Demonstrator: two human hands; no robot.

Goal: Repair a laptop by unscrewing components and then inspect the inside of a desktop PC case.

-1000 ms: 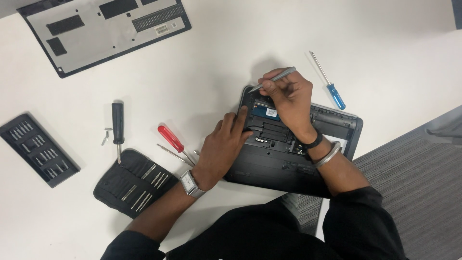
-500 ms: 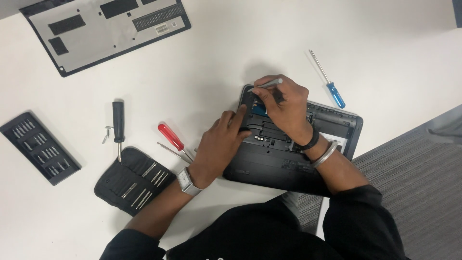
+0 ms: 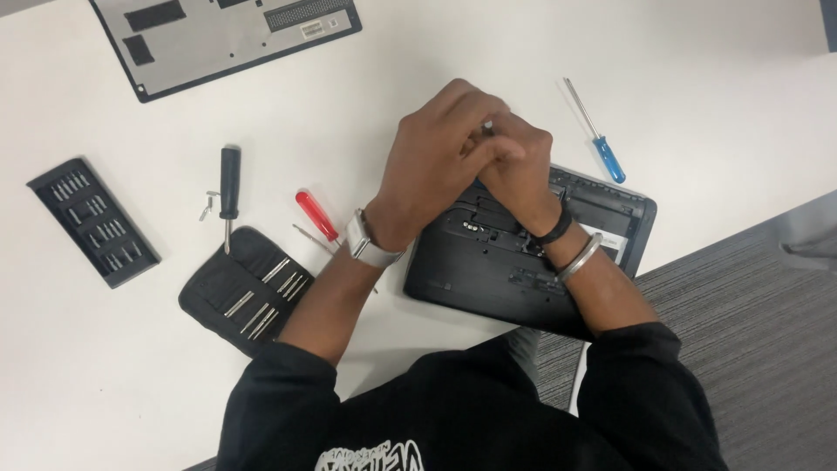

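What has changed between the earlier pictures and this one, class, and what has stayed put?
The left hand has lifted off the opened laptop and closed over the right hand, which has raised its thin grey tool upright. The blue screwdriver, red screwdriver, black screwdriver, bit cases and grey cover panel lie unmoved.

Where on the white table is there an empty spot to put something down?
Bare table lies right of the blue screwdriver, and between the grey cover panel and the hands. It is crowded by the black screwdriver, red screwdriver and tool pouch.
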